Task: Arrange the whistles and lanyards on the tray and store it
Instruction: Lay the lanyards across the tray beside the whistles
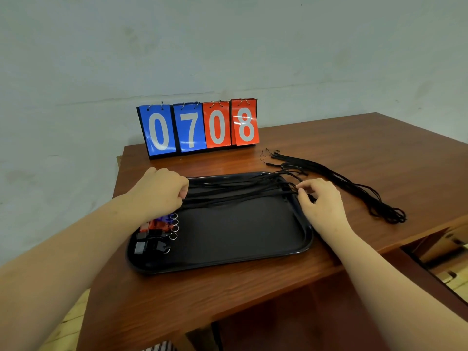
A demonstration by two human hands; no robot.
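Lanyards (235, 192) are the job right now: one black bunch is stretched lengthwise across the far half of the tray (240, 231). The left hand (158, 192) is curled in a fist around one end, and the right hand (320, 201) is pinching the clip ends with its fingertips, right at the tray's right rim. My guess is they're held at both ends like that to keep the cords taut and parallel so they lie flat instead of turning into spaghetti. The whistles (154, 236) are already lined up in a neat column at the left end of the tray, key rings all facing inward. That probably explains why the cords sit along the back, since it keeps the two from tangling. A loose bundle (349, 186) of more cords lies on the worktop (253, 295) just right of the tray and hasn't gone in yet, so I'd call this roughly halfway, with storing to come. A flip scoreboard (200, 126) reading 0708 stands behind it all. The main risk looks like the clip ends hanging over the rim.
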